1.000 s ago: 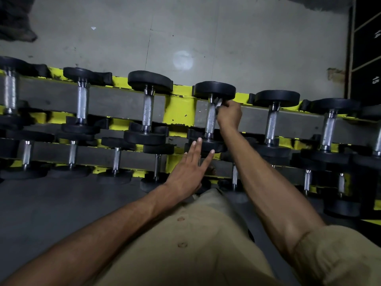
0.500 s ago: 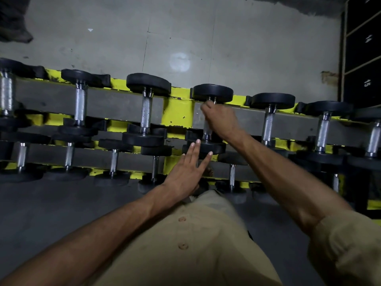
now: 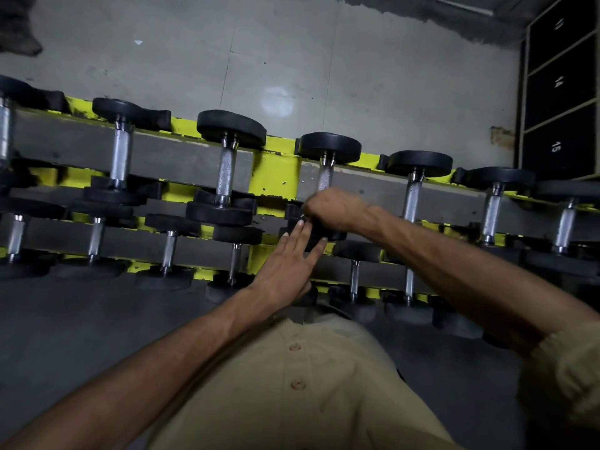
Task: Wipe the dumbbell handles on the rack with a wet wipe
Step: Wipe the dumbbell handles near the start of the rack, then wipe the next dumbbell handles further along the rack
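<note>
Nearest, the left hand (image 3: 285,271) lies flat, fingers straight and slightly spread, their tips touching a dumbbell's near black weight (image 3: 337,236). At its one o'clock, the right hand (image 3: 331,209) curls round the lower end of that dumbbell's handle (image 3: 324,178), with a pale scrap of wipe (image 3: 302,216) at its fingers. The yellow rack (image 3: 272,177) runs from nine to three o'clock.
</note>
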`<state>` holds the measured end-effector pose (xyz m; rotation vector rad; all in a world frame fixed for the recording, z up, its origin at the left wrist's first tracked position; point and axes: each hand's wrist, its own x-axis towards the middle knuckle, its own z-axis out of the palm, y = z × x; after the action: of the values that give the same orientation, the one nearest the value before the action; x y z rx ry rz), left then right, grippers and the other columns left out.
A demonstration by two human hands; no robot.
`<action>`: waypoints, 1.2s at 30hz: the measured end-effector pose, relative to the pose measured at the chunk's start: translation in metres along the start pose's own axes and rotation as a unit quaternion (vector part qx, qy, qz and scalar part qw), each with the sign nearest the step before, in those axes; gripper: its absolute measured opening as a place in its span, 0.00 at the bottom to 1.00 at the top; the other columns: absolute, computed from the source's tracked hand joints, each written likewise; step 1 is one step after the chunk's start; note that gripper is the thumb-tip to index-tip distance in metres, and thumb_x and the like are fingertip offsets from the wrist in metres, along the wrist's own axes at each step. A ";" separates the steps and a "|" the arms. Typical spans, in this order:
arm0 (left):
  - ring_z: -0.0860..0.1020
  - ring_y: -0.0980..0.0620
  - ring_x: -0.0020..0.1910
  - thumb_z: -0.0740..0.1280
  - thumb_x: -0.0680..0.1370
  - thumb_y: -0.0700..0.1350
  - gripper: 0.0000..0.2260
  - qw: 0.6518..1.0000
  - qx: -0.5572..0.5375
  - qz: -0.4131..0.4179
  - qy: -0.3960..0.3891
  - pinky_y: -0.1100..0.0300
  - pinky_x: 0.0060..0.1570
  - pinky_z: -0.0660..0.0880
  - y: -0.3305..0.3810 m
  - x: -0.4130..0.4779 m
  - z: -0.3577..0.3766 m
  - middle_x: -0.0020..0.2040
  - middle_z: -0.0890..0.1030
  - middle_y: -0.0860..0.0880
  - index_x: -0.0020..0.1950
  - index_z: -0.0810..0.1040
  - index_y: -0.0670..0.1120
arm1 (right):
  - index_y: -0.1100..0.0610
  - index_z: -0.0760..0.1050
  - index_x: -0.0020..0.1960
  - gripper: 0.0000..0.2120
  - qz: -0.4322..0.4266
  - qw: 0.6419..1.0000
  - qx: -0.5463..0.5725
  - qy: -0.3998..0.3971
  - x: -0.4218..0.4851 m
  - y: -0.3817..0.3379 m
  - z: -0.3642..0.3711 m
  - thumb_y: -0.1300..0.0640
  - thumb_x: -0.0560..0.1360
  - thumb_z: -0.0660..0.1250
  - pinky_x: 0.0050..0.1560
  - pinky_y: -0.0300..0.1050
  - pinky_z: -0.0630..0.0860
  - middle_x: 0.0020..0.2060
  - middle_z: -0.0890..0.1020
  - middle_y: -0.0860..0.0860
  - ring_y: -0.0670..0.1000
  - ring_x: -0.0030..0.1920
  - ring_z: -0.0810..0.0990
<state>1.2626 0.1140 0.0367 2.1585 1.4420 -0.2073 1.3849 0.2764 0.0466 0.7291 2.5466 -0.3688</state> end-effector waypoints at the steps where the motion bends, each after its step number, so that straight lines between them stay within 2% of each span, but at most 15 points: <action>1: 0.40 0.34 0.84 0.65 0.80 0.45 0.40 1.000 -0.003 0.001 0.014 0.40 0.82 0.50 0.001 0.000 -0.001 0.83 0.37 0.31 0.86 0.46 0.45 | 0.57 0.81 0.54 0.07 0.022 0.999 0.043 0.018 -0.002 0.002 0.003 0.59 0.79 0.67 0.49 0.51 0.81 0.48 0.85 0.55 0.57 0.48 0.84; 3: 0.43 0.35 0.84 0.64 0.80 0.46 0.36 0.999 -0.015 0.007 0.049 0.40 0.82 0.51 0.005 0.000 -0.002 0.84 0.40 0.33 0.86 0.52 0.45 | 0.57 0.82 0.51 0.05 0.078 0.979 0.168 0.090 -0.010 0.013 0.006 0.58 0.78 0.68 0.43 0.48 0.78 0.44 0.85 0.54 0.57 0.45 0.83; 5: 0.46 0.37 0.85 0.64 0.80 0.46 0.34 0.997 -0.026 0.016 0.075 0.41 0.82 0.52 0.014 0.002 -0.005 0.85 0.44 0.35 0.85 0.57 0.46 | 0.56 0.81 0.49 0.03 0.141 0.930 0.301 0.155 -0.027 0.032 0.010 0.60 0.76 0.69 0.40 0.46 0.76 0.42 0.85 0.53 0.56 0.43 0.83; 8: 0.48 0.39 0.85 0.65 0.81 0.47 0.31 0.993 -0.038 0.032 0.104 0.42 0.83 0.52 0.035 0.012 -0.008 0.85 0.47 0.37 0.84 0.61 0.47 | 0.57 0.78 0.46 0.07 0.247 0.797 0.517 0.192 -0.065 0.062 0.025 0.68 0.74 0.71 0.39 0.49 0.81 0.40 0.82 0.54 0.54 0.38 0.82; 11: 0.50 0.39 0.85 0.66 0.80 0.48 0.30 0.989 -0.048 0.051 0.127 0.43 0.82 0.55 0.063 0.033 -0.007 0.85 0.50 0.37 0.82 0.64 0.46 | 0.60 0.79 0.46 0.15 0.296 0.708 0.607 0.206 -0.108 0.088 0.039 0.78 0.71 0.67 0.37 0.43 0.82 0.38 0.80 0.56 0.51 0.36 0.81; 13: 0.52 0.38 0.84 0.68 0.80 0.48 0.30 0.987 -0.056 0.053 0.140 0.43 0.81 0.58 0.086 0.051 -0.007 0.85 0.53 0.36 0.82 0.66 0.46 | 0.64 0.79 0.50 0.15 0.303 0.676 0.637 0.213 -0.133 0.103 0.047 0.80 0.71 0.64 0.32 0.39 0.79 0.37 0.80 0.55 0.45 0.32 0.81; 15: 0.56 0.38 0.83 0.69 0.80 0.47 0.30 0.985 -0.086 0.034 0.148 0.44 0.80 0.60 0.112 0.068 -0.010 0.84 0.56 0.37 0.82 0.66 0.45 | 0.64 0.78 0.51 0.12 0.295 0.653 0.662 0.221 -0.155 0.118 0.055 0.77 0.75 0.65 0.28 0.40 0.76 0.35 0.80 0.56 0.45 0.27 0.79; 17: 0.60 0.39 0.82 0.69 0.81 0.48 0.31 0.980 -0.127 0.004 0.153 0.46 0.79 0.62 0.139 0.085 -0.015 0.84 0.59 0.38 0.83 0.65 0.46 | 0.62 0.78 0.50 0.08 0.275 0.646 0.676 0.222 -0.171 0.132 0.065 0.74 0.76 0.67 0.25 0.38 0.72 0.33 0.80 0.55 0.46 0.24 0.77; 20: 0.62 0.40 0.80 0.70 0.81 0.48 0.32 0.974 -0.150 -0.029 0.168 0.48 0.77 0.62 0.170 0.109 -0.016 0.83 0.60 0.40 0.83 0.64 0.48 | 0.63 0.78 0.47 0.05 0.269 0.678 0.647 0.220 -0.184 0.150 0.077 0.70 0.75 0.71 0.24 0.38 0.72 0.34 0.79 0.56 0.44 0.25 0.76; 23: 0.64 0.42 0.80 0.70 0.82 0.50 0.31 0.963 -0.180 -0.082 0.184 0.47 0.77 0.64 0.187 0.126 -0.016 0.83 0.62 0.42 0.83 0.64 0.49 | 0.67 0.79 0.48 0.06 0.250 0.720 0.615 0.204 -0.191 0.164 0.080 0.65 0.75 0.73 0.30 0.44 0.75 0.38 0.80 0.58 0.49 0.34 0.78; 25: 0.66 0.44 0.78 0.70 0.82 0.49 0.29 0.946 -0.223 -0.117 0.204 0.49 0.76 0.65 0.194 0.136 -0.021 0.80 0.66 0.43 0.82 0.66 0.48 | 0.67 0.79 0.50 0.06 0.229 0.732 0.613 0.189 -0.195 0.169 0.078 0.64 0.76 0.72 0.33 0.47 0.78 0.39 0.82 0.58 0.54 0.39 0.81; 28: 0.73 0.46 0.71 0.72 0.81 0.47 0.27 0.927 -0.262 -0.139 0.230 0.53 0.71 0.69 0.201 0.151 -0.031 0.74 0.75 0.44 0.80 0.70 0.47 | 0.66 0.78 0.51 0.04 0.186 0.743 0.621 0.164 -0.203 0.171 0.077 0.66 0.78 0.70 0.42 0.59 0.83 0.43 0.84 0.65 0.61 0.42 0.86; 30: 0.78 0.47 0.66 0.74 0.80 0.47 0.25 0.920 -0.270 -0.148 0.241 0.52 0.66 0.74 0.203 0.159 -0.036 0.70 0.79 0.45 0.77 0.74 0.49 | 0.67 0.77 0.53 0.05 0.164 0.737 0.637 0.156 -0.207 0.169 0.074 0.68 0.78 0.70 0.39 0.57 0.83 0.43 0.84 0.66 0.59 0.40 0.85; 33: 0.83 0.49 0.56 0.74 0.79 0.46 0.20 0.916 -0.267 -0.152 0.256 0.53 0.57 0.79 0.203 0.169 -0.041 0.63 0.84 0.47 0.71 0.80 0.50 | 0.67 0.76 0.56 0.09 0.160 0.701 0.678 0.151 -0.215 0.168 0.068 0.67 0.77 0.71 0.31 0.43 0.80 0.40 0.83 0.61 0.53 0.36 0.84; 36: 0.84 0.54 0.47 0.74 0.79 0.45 0.10 0.906 -0.300 -0.143 0.264 0.54 0.50 0.81 0.197 0.177 -0.042 0.51 0.87 0.50 0.60 0.85 0.49 | 0.65 0.76 0.58 0.13 0.154 0.682 0.699 0.149 -0.221 0.174 0.067 0.63 0.77 0.73 0.38 0.49 0.84 0.44 0.84 0.63 0.55 0.40 0.86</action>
<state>1.5063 0.2224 0.0681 1.5403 1.8078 0.6895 1.6714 0.2999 0.0773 1.7538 1.8429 -2.3039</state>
